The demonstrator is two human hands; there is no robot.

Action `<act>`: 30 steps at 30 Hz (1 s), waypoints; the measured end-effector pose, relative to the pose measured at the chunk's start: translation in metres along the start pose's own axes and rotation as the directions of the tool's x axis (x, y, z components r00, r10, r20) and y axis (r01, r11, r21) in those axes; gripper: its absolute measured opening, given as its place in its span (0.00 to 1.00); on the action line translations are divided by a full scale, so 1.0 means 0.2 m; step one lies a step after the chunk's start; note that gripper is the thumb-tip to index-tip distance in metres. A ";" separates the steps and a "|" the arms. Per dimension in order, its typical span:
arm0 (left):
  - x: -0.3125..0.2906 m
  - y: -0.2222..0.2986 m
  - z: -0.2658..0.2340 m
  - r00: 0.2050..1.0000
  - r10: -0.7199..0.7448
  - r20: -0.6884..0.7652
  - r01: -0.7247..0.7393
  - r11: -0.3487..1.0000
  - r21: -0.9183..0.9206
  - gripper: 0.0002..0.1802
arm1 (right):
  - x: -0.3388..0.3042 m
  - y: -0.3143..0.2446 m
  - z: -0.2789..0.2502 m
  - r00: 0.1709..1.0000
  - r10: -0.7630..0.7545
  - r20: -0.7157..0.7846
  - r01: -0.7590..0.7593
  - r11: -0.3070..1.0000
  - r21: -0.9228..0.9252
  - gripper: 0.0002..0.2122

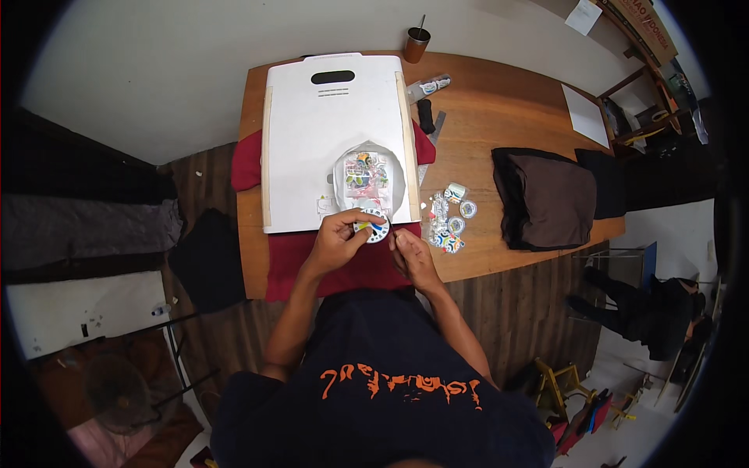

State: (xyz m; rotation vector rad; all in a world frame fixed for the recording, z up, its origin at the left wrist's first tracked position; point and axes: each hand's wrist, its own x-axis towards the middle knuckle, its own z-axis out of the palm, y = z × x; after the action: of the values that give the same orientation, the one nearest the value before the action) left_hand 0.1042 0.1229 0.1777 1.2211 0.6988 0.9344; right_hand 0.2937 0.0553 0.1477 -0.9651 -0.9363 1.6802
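Note:
My left hand (pixel 341 242) is closed on a round printed disc (pixel 373 228), white with yellow, green and blue marks, its thumb across the face. Close by its right edge, my right hand (pixel 413 257) has its fingers pinched together; a small dark bit shows at the fingertips, too small to name. Both hands are above the near edge of a white board (pixel 300 156) with an oval dark slot. Just beyond the disc, a pale round-edged sheet or bag (pixel 340 175) lies on the board with several colourful printed pieces (pixel 367 173) in it. Dark red cloth (pixel 285 269) sticks out from under the board.
On the wooden table (pixel 484 101), right of the board, are several printed cutouts (pixel 445 222), a ruler (pixel 438 125), a black object (pixel 425 115) and a clear packet (pixel 429 88). A brown cup (pixel 417 44) stands at the back. Folded dark clothes (pixel 546 199) lie farther right.

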 end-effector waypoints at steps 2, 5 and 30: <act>0.00 -0.01 0.00 1.000 0.000 0.003 0.000 1.000 -0.003 0.14 | 0.00 0.00 0.00 1.000 0.013 -0.003 -0.013 1.000 0.006 0.14; 0.00 -0.02 -0.01 1.000 -0.002 0.008 0.002 1.000 -0.005 0.14 | 0.00 -0.02 0.01 1.000 -0.017 0.001 0.017 0.999 -0.035 0.14; -0.02 -0.05 -0.03 0.998 -0.051 -0.030 0.052 0.998 0.031 0.14 | 0.02 0.01 -0.02 1.000 -0.005 -0.005 0.005 1.000 0.012 0.14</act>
State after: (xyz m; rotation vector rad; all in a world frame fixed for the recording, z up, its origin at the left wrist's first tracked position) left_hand 0.0986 0.1219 0.1660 1.2144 0.7671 0.9028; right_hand 0.2964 0.0585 0.1442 -0.9575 -0.9238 1.6770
